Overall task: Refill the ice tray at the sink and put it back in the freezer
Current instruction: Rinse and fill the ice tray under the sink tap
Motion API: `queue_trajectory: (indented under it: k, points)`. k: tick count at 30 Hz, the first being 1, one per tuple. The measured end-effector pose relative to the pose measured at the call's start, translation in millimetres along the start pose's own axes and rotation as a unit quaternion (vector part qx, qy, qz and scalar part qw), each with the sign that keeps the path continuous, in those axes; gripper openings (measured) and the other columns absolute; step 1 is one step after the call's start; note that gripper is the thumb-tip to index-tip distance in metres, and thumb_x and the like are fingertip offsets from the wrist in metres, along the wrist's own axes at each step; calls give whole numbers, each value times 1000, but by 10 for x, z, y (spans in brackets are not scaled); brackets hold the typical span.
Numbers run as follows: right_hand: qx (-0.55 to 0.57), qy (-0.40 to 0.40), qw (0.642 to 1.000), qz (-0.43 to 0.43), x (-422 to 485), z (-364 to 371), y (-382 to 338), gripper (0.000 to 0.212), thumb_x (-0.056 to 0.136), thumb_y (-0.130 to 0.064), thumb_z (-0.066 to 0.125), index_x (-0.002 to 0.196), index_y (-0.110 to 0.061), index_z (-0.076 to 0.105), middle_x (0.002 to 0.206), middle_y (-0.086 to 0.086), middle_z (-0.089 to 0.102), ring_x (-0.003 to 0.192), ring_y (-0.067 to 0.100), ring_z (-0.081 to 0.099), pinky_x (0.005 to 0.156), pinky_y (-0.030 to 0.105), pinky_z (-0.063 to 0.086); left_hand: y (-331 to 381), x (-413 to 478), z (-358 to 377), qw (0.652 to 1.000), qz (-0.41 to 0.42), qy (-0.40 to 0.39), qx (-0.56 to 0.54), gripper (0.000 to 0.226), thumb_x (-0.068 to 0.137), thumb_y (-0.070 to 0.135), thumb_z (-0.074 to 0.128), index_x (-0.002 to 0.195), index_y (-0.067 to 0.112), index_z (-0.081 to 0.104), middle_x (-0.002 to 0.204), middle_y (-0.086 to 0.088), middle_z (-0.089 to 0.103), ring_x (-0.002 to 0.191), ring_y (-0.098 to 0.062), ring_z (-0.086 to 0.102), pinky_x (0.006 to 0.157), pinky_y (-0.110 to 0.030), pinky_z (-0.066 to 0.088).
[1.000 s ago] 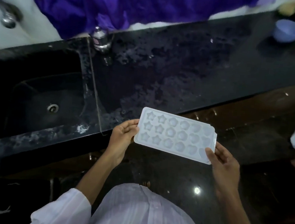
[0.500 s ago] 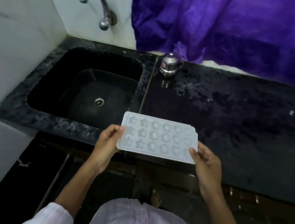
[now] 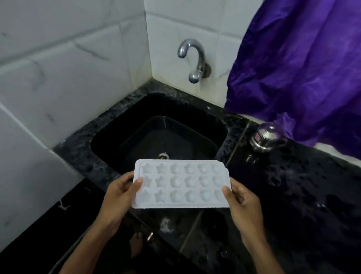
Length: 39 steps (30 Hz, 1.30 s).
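A white ice tray [image 3: 181, 183] with star and rounded moulds is held level over the front rim of the black sink [image 3: 133, 120]. My left hand [image 3: 119, 193] grips its left short edge, thumb on top. My right hand [image 3: 242, 203] grips its right short edge the same way. The moulds look dry. A chrome tap [image 3: 192, 57] sticks out of the tiled wall above the sink's back edge, with no water running. The drain [image 3: 163, 156] shows just beyond the tray. The freezer is out of view.
White tiled walls close the left and back sides. A black speckled counter [image 3: 300, 189], wet in patches, runs to the right. A small steel pot [image 3: 264, 139] stands on it beside the sink. A purple cloth [image 3: 310, 67] hangs over the counter's back.
The view has swung left and up, bringing the sink and tap to the centre. The tray, still held in both hands, has moved from the counter edge to over the sink's front rim.
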State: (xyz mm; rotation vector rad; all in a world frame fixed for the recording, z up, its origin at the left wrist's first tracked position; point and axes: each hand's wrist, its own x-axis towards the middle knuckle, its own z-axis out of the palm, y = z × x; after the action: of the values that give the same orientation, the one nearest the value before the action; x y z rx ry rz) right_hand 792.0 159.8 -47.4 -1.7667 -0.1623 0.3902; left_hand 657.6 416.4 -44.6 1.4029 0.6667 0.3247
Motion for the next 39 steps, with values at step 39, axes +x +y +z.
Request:
queue_trajectory:
  k: [39]
  points:
    - [241, 149, 945, 163, 4096, 1668, -1563, 40, 87, -12, 73, 120, 3, 55, 93, 12, 65, 85, 23, 66, 88, 40, 57, 857, 2841, -1019, 998, -1, -43, -51, 19, 99, 23, 60, 114, 21, 72, 94, -5, 80, 85, -23, 77, 60, -23, 59]
